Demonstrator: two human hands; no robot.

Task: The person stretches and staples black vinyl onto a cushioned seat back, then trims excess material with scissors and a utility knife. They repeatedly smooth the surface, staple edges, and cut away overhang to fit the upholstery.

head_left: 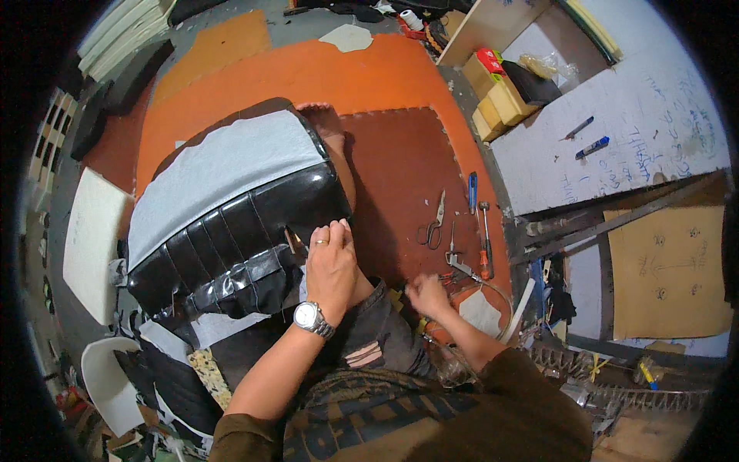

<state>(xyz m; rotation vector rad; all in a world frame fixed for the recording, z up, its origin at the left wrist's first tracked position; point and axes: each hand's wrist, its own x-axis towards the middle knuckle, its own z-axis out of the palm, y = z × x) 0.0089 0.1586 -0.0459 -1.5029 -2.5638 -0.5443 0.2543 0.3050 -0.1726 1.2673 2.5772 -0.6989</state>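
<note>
A padded seat (239,215) in shiny black vinyl with stitched ribs lies tilted across my lap, a strip of pale grey fabric (231,169) along its far side. My left hand (332,266), with a ring and a wristwatch (313,319), is closed on the vinyl at the seat's near right edge. Beside its fingertips, a narrow pointed piece (292,240) shows against the black; its kind is unclear. To the right, my right hand (428,296) is low by the mat, fingers curled, next to small red-handled tools (453,279). Whatever it holds is hidden.
On the brown mat (392,162) lie scissors (436,223), a blue-handled tool (473,192), a red-handled screwdriver (486,258) and an air gun (462,266) with a hose. A white table (616,169) bounds the right. White foam (96,242) stands at left.
</note>
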